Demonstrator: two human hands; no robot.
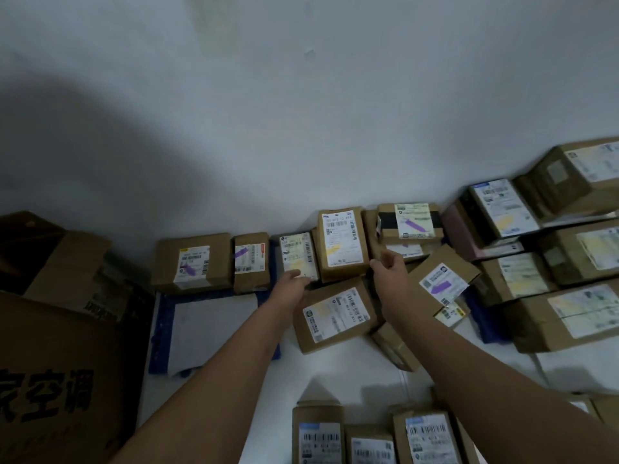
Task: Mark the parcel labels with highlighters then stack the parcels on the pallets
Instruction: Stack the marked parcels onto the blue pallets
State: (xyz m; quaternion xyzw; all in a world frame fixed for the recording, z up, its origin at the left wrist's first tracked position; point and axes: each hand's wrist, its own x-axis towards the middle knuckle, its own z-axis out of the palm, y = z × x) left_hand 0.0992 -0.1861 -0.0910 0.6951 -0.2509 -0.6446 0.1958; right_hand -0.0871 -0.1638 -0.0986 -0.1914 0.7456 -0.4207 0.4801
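Holding nothing, the loosely curled right hand (390, 267) hovers near a parcel (341, 244) while the left hand's (291, 286) straight fingers touch a small parcel (299, 254).

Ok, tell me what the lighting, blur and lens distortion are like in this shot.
Head view: dim overall, with a broad dark shadow across the wall at upper left; soft blur makes the label text unreadable, as on the tall parcel by the wall; wide-angle bending curves the forearms outward from the left hand and right hand; no glare apparent.
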